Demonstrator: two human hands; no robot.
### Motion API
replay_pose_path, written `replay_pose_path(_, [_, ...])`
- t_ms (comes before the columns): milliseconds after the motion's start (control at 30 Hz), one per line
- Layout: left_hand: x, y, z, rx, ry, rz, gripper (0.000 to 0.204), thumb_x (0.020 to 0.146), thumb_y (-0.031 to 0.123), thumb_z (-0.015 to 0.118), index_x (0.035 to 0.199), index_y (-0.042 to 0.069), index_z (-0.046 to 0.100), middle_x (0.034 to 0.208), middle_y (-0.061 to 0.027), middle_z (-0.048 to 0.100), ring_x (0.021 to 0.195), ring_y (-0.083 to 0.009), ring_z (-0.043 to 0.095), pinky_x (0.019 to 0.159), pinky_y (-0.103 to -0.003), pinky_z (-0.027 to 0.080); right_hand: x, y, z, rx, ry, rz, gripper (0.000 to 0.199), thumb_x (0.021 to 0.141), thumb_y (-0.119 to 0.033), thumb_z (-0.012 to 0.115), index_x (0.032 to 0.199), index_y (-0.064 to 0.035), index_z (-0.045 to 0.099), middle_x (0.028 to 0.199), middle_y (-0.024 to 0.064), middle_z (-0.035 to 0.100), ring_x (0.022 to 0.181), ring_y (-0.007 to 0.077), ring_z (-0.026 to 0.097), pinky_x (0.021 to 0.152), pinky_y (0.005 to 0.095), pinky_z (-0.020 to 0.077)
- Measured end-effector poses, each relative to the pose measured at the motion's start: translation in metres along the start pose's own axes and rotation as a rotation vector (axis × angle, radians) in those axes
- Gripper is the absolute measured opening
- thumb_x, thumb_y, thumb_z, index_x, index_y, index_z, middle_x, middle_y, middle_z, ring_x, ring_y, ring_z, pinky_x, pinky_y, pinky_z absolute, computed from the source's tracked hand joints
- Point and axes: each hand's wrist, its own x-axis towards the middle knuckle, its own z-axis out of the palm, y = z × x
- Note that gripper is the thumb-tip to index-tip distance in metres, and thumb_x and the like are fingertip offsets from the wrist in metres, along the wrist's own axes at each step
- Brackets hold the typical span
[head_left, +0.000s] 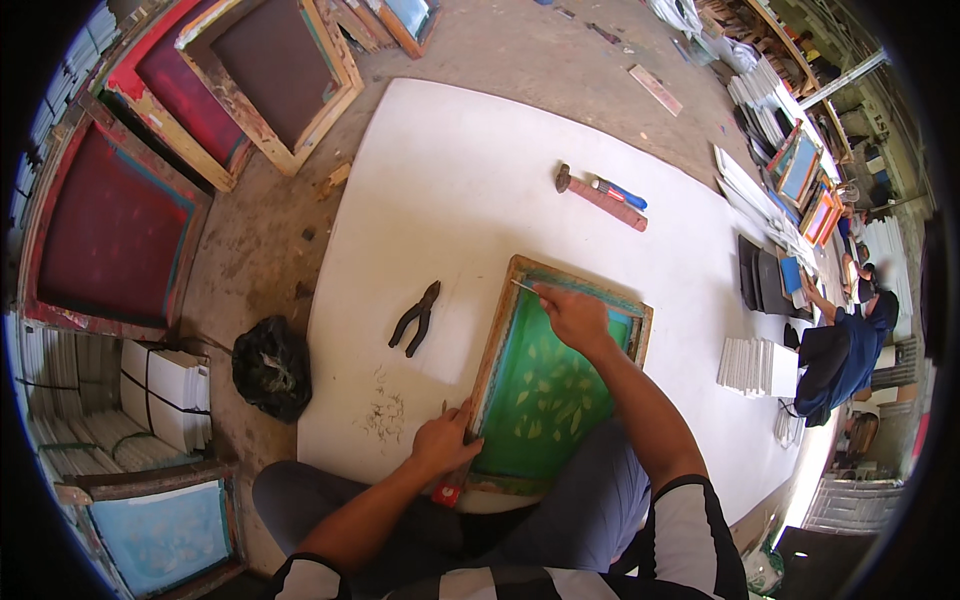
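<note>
A wooden screen-printing frame (490, 365) with green mesh and pale leaf shapes lies against my legs on the white sheet. My left hand (443, 443) is curled at its left side, fingers on the wooden edge. My right hand (574, 318) is closed above the frame's far left corner around a tool with a thin metal shaft (522, 287); its handle is hidden in my fist. The shaft's tip points left at the corner wood. Black-handled pliers (415, 320) lie left of the frame, nearer me a scatter of small thin bits (383, 410).
Beyond the frame lie a hammer (605, 203) and a blue-and-red handled tool (620, 193). A black plastic bag (270, 368) sits at the sheet's left edge. More screen frames (110, 225) lean at left. White stacked pieces (757, 367) and a crouching person (845, 350) are at right.
</note>
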Motion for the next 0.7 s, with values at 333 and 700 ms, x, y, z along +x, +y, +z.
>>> replay_pose_path(333, [0.0, 0.007, -0.005, -0.007, 0.046, 0.001, 0.089, 0.084, 0.048, 0.076, 0.151, -0.001, 0.045, 0.113, -0.0242, 0.067, 0.097, -0.0393, 0.07, 0.08, -0.048, 0.059, -0.002, -0.003, -0.004, -0.012, -0.032, 0.035, 0.034, 0.103, -0.04, 0.055, 0.135, -0.0335, 0.066, 0.091, 0.016, 0.073, 0.08, 0.0371, 0.072, 0.067, 0.0521, 0.057])
replay_pose_path(700, [0.001, 0.004, 0.006, -0.061, 0.137, 0.031, 0.085, 0.085, 0.043, 0.079, 0.15, -0.001, 0.045, 0.111, -0.0225, 0.064, 0.097, -0.0393, 0.068, 0.079, -0.047, 0.057, 0.013, -0.014, -0.037, -0.186, -0.22, -0.053, 0.034, 0.104, -0.033, 0.053, 0.137, -0.0292, 0.063, 0.086, 0.0126, 0.073, 0.079, 0.0345, 0.073, 0.065, 0.0513, 0.0557])
